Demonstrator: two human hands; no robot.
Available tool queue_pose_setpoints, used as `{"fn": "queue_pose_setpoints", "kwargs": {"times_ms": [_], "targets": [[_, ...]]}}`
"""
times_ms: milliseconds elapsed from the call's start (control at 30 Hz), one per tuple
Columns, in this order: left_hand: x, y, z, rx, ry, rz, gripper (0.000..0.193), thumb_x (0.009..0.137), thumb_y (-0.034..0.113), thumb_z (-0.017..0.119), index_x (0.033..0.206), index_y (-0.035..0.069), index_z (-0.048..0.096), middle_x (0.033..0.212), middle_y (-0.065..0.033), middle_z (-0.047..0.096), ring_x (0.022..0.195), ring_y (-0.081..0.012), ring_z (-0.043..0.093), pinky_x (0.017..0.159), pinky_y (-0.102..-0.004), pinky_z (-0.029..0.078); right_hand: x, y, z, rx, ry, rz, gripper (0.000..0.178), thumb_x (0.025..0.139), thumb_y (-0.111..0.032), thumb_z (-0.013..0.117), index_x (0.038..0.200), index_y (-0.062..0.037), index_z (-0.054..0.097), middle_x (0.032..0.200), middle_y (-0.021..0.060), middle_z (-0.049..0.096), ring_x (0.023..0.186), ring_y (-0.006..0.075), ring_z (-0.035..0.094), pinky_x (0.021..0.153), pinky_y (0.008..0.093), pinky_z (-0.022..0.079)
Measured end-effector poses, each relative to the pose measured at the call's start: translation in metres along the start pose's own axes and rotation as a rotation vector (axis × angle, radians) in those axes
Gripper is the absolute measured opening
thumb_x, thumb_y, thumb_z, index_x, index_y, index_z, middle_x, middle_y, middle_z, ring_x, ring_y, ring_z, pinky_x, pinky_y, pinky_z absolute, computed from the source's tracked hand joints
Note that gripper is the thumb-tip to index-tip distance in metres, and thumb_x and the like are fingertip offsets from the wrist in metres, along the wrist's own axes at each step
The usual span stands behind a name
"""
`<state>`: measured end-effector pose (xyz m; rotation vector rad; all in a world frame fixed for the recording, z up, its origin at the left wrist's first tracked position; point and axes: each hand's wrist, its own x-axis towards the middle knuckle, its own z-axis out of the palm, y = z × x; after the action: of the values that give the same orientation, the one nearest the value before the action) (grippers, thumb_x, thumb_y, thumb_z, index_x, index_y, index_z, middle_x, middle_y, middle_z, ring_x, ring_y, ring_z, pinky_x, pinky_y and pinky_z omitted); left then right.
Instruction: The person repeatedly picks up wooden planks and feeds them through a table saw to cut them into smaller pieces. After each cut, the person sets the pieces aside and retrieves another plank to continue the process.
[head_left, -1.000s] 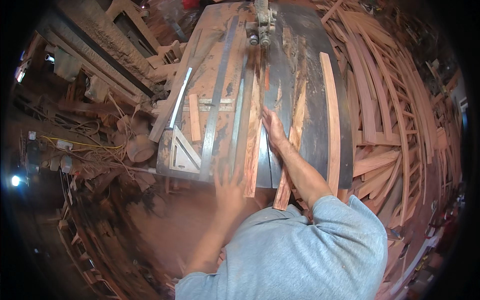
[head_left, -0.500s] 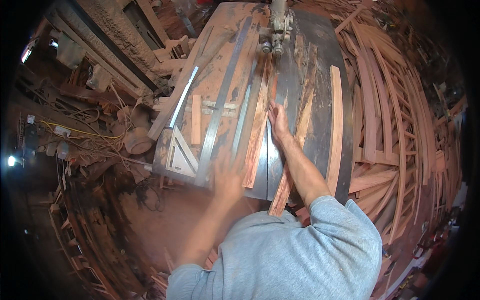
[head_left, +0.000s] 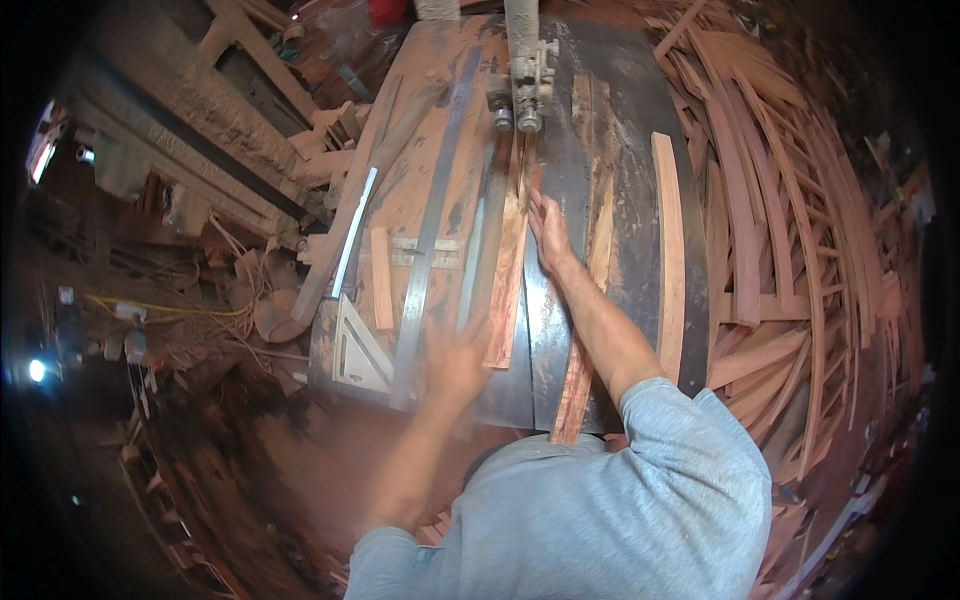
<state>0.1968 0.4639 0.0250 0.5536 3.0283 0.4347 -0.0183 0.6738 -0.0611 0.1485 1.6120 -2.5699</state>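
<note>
A narrow wooden strip (head_left: 506,310) lies lengthwise on the dusty saw table (head_left: 640,190), its far end close to the band saw's blade guide (head_left: 527,95). My right hand (head_left: 550,238) rests along the right side of this strip near the guide, fingers stretched forward. Beside the strip's near end is my left hand (head_left: 458,360), blurred by motion; its fingers cannot be made out. A second, rough-edged strip (head_left: 573,395) passes beneath my right forearm and sticks out over the table's near edge.
Left on the table are a long metal bar (head_left: 425,265), a triangular square (head_left: 360,352), a short wood piece (head_left: 382,280) and a white strip (head_left: 355,232). A lone wooden strip (head_left: 667,265) lies right. Stacked lumber (head_left: 745,240) crowds the right side; cables hang left.
The view has shifted slightly. The wooden strip's far end now sits nearer the blade guide, and my right hand has moved along with it. My left hand is still blurred beside the near end.
</note>
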Motion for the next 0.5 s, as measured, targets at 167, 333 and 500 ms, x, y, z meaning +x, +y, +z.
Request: {"fn": "queue_pose_setpoints", "kwargs": {"times_ms": [167,333,500], "targets": [[0.031,-0.002,-0.004,-0.006,-0.081,-0.017,0.079,0.064,0.025,0.092,0.138,0.014,0.066,0.152,-0.0054,0.055,0.151,-0.0373,0.032,0.126,-0.0588,0.013,0.022,-0.013,0.000,0.009,0.048,0.051,0.074,0.109,-0.045,0.025,0.162,0.0062,0.015,0.172,0.0204,0.012,0.160,0.0282,0.012,0.131,0.0389,0.010],[0.059,-0.006,0.007,-0.017,-0.107,-0.058,0.080,0.066,0.024,0.092,0.140,0.014,0.064,0.152,-0.0035,0.056,0.153,-0.0348,0.030,0.127,-0.0576,0.011,0.054,-0.013,-0.006,-0.019,0.071,0.084,0.072,0.109,-0.044,0.028,0.162,0.0036,0.016,0.172,0.0195,0.012,0.160,0.0264,0.011,0.131,0.0375,0.011],[0.088,-0.004,0.003,-0.026,-0.104,-0.045,0.081,0.069,0.022,0.091,0.143,0.013,0.062,0.153,-0.0037,0.056,0.154,-0.0357,0.028,0.127,-0.0599,0.011,0.096,-0.004,-0.018,0.035,0.080,-0.009,0.069,0.109,-0.040,0.036,0.162,0.0025,0.022,0.170,0.0189,0.021,0.158,0.0258,0.019,0.129,0.0355,0.017]]}}
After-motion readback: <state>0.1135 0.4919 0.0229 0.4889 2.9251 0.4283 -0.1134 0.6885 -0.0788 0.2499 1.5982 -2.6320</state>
